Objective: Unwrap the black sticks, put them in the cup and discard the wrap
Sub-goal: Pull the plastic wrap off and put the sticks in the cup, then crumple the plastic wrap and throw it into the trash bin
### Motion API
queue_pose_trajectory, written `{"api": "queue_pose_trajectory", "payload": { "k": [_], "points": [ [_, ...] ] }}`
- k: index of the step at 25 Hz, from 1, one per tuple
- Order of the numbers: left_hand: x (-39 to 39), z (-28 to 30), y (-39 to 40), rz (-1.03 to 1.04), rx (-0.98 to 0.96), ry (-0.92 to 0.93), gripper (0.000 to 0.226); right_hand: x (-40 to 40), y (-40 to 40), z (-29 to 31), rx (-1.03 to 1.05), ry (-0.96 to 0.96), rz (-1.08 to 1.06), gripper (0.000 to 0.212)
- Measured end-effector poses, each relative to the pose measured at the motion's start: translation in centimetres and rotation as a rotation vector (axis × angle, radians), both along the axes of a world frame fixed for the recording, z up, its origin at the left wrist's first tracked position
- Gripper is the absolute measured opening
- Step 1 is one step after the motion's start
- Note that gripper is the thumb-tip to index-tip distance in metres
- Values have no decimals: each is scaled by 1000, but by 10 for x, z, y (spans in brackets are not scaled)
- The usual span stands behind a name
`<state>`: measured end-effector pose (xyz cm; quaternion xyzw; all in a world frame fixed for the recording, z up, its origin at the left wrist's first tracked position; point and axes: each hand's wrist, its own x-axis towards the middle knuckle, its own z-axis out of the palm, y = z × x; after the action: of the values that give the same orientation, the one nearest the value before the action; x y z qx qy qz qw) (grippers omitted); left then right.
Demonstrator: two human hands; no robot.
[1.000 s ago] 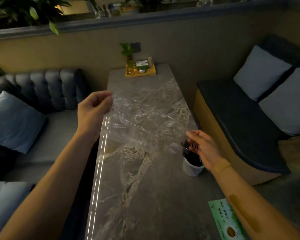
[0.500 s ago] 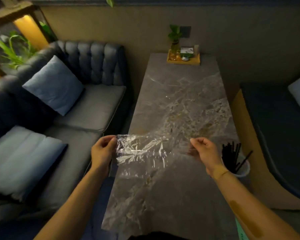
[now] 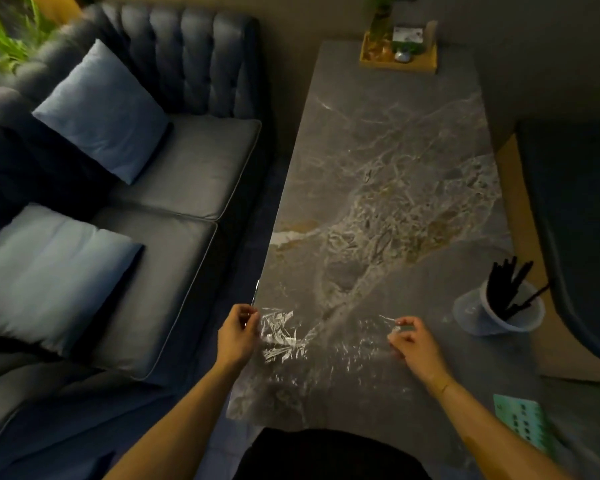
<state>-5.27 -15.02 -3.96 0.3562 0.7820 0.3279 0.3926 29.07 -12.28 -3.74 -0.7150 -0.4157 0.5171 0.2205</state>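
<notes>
A sheet of clear plastic wrap (image 3: 302,355) is stretched low over the near end of the grey marble table (image 3: 388,174). My left hand (image 3: 238,336) pinches its left edge at the table's left side. My right hand (image 3: 414,344) pinches its right edge. To the right, a translucent white cup (image 3: 499,315) stands near the table's right edge, with several black sticks (image 3: 506,285) leaning in it. The cup is apart from my right hand.
A wooden tray (image 3: 397,60) with a small plant and a card stands at the table's far end. A grey sofa (image 3: 174,174) with blue cushions runs along the left. A dark bench (image 3: 575,216) is on the right. A green card (image 3: 523,424) lies at the near right.
Both hands have come nearer and lower with the wrap, spreading it flatter over the table's near end. The view has tilted further down.
</notes>
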Motion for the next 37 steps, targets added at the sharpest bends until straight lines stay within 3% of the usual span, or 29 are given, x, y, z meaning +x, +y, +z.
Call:
{"api": "queue_pose_trajectory", "payload": {
  "k": [8, 20, 23, 27, 31, 37],
  "points": [
    [-7, -15, -6, -105, -159, -7, 12, 1, -25, -27, -60, -106, -69, 26],
    [-5, -12, -6, -85, -78, 23, 7, 16, -33, -17, -131, -263, 26, 38],
    [3, 0, -2, -333, 5, 174, 4, 34, -38, 2, 3, -483, 201, 34],
    [35, 24, 29, -769, 183, 513, 13, 69, -42, 23, 93, -669, 410, 32],
    [87, 39, 63, -1102, 81, 665, 31, 115, -47, 33, 151, -744, 510, 32],
    [179, 49, 105, -1350, -41, 860, 48, 199, -33, 43, 212, -795, 461, 39]
  ]
}}
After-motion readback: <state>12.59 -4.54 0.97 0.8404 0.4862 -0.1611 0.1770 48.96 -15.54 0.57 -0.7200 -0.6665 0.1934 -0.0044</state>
